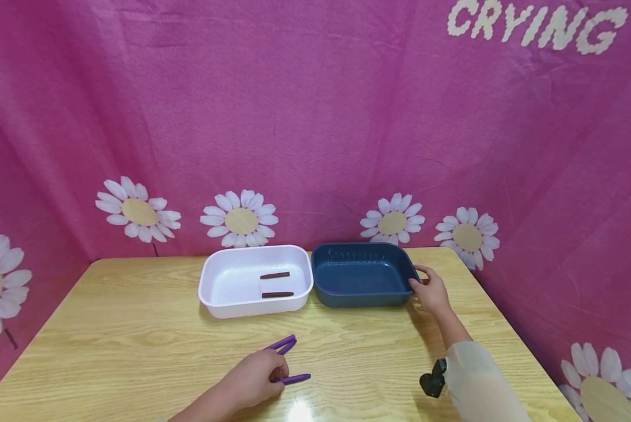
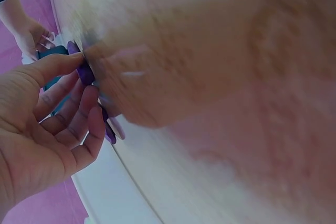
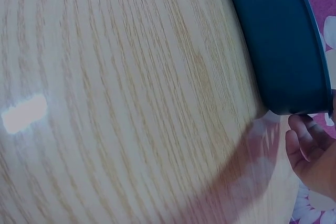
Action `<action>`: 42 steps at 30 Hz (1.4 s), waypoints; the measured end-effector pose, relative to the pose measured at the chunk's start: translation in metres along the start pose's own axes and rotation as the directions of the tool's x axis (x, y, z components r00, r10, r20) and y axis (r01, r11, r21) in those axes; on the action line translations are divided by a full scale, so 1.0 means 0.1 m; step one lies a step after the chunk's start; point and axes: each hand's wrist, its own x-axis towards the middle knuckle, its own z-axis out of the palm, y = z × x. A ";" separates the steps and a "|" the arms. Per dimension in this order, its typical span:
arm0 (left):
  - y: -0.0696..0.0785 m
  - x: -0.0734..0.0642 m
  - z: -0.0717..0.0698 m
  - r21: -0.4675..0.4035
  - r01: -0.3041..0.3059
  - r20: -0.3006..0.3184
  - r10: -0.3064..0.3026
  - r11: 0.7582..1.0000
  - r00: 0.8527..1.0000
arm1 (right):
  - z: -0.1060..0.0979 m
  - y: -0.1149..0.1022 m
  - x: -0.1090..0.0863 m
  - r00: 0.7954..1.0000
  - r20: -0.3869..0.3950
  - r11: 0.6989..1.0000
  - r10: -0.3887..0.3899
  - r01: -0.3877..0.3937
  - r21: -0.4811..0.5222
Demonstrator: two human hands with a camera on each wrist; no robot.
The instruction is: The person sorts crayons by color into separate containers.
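My left hand [image 1: 257, 375] is low over the table and pinches a purple crayon [image 1: 296, 379] between thumb and forefinger. The other fingers curl loosely in the left wrist view. Two more purple crayons [image 1: 281, 342] lie just beyond that hand, partly hidden by it. My right hand [image 1: 432, 291] grips the right end of a dark blue basin [image 1: 365, 300], thumb at the rim and fingers along the outer wall. Touching the blue basin's left side is a white basin [image 1: 241, 309], with two dark brown crayons [image 1: 277, 294] on its floor.
Both basins stand at the back of the wood-grain table [image 1: 136, 328], close to a pink curtain [image 1: 294, 129] printed with daisies. The curtain also runs along the left and right sides. A black wrist mount [image 1: 433, 380] sticks out from the right sleeve [image 1: 481, 381].
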 end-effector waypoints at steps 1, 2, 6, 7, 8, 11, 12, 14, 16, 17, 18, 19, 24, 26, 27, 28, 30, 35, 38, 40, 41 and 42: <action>0.00 0.00 0.00 0.000 0.000 -0.001 0.000 1.000 1.000 | 0.00 0.00 0.00 1.000 -0.002 1.000 -0.002 0.002 0.002; 0.01 0.00 0.00 -0.001 -0.001 -0.001 0.001 1.000 1.000 | 0.00 0.01 0.00 1.000 -0.003 1.000 -0.002 0.002 0.002; 0.02 0.00 0.01 0.001 -0.003 -0.002 0.003 1.000 1.000 | 0.00 0.02 -0.01 1.000 -0.012 1.000 -0.006 0.006 0.007; 0.02 0.00 0.01 0.001 -0.004 -0.001 0.004 1.000 1.000 | -0.01 0.02 -0.01 1.000 -0.014 1.000 -0.008 0.008 0.008; 0.02 0.00 0.02 0.004 -0.008 -0.001 0.008 1.000 1.000 | -0.01 0.02 -0.01 1.000 -0.016 1.000 -0.009 0.009 0.008; 0.02 0.00 0.02 0.016 -0.018 -0.004 0.018 1.000 1.000 | -0.01 0.02 -0.02 1.000 -0.022 1.000 -0.012 0.013 0.013; 0.02 0.00 0.03 0.018 -0.022 -0.004 0.022 1.000 1.000 | -0.01 0.02 -0.02 1.000 -0.023 1.000 -0.015 0.016 0.014; 0.02 0.00 0.03 0.022 -0.030 -0.009 0.030 0.999 0.999 | 0.00 0.02 -0.03 1.000 -0.025 1.000 -0.015 0.016 0.013; 0.02 0.00 0.03 0.022 -0.037 -0.013 0.038 0.999 0.999 | 0.00 0.01 -0.03 1.000 -0.022 1.000 -0.018 0.019 0.013; 0.01 0.00 0.03 0.022 -0.045 -0.016 0.045 0.999 0.999 | 0.00 0.01 -0.03 1.000 -0.021 1.000 -0.018 0.018 0.012; 0.02 0.00 0.03 0.021 -0.049 -0.017 0.049 0.999 0.999 | 0.00 0.02 -0.02 1.000 -0.020 1.000 -0.019 0.019 0.010; 0.02 0.00 0.03 0.019 -0.052 -0.018 0.053 0.998 0.998 | 0.00 0.02 -0.02 1.000 -0.020 1.000 -0.021 0.021 0.010; 0.02 0.02 -0.01 -0.015 -0.040 -0.010 0.040 0.999 0.999 | 0.00 0.01 -0.01 0.999 -0.020 1.000 -0.025 0.025 0.004; 0.02 0.02 -0.03 -0.031 -0.027 -0.003 0.027 0.999 1.000 | 0.00 0.01 -0.01 1.000 -0.021 1.000 -0.023 0.023 0.001; 0.02 0.03 -0.04 -0.033 -0.020 0.001 0.020 0.999 1.000 | 0.00 0.00 -0.02 0.999 -0.022 1.000 -0.024 0.024 0.001; 0.03 0.03 -0.05 -0.035 -0.019 0.000 0.019 0.999 1.000 | 0.00 0.00 -0.02 0.999 -0.021 1.000 -0.025 0.025 0.001; 0.04 0.04 -0.06 -0.033 -0.021 -0.005 0.021 0.999 1.000 | 0.00 -0.01 -0.02 0.999 -0.022 1.000 -0.028 0.028 0.002; 0.06 0.05 -0.07 -0.010 -0.057 -0.053 0.056 0.998 0.997 | 0.00 -0.01 -0.02 0.999 -0.022 1.000 -0.027 0.027 0.002; 0.07 0.06 -0.09 -0.022 -0.055 -0.072 0.053 0.998 0.996 | 0.00 -0.01 -0.01 1.000 -0.019 1.000 -0.025 0.025 0.006; 0.07 0.06 -0.11 -0.043 -0.048 -0.076 0.045 0.998 0.996 | 0.01 0.00 -0.01 1.000 -0.019 1.000 -0.024 0.024 0.011; 0.07 0.07 -0.13 -0.051 -0.047 -0.077 0.043 0.998 0.996 | 0.01 0.00 -0.01 1.000 -0.021 1.000 -0.023 0.023 0.012; 0.07 0.07 -0.14 -0.056 -0.045 -0.078 0.041 0.997 0.996 | 0.01 0.00 0.00 1.000 -0.020 1.000 -0.023 0.023 0.013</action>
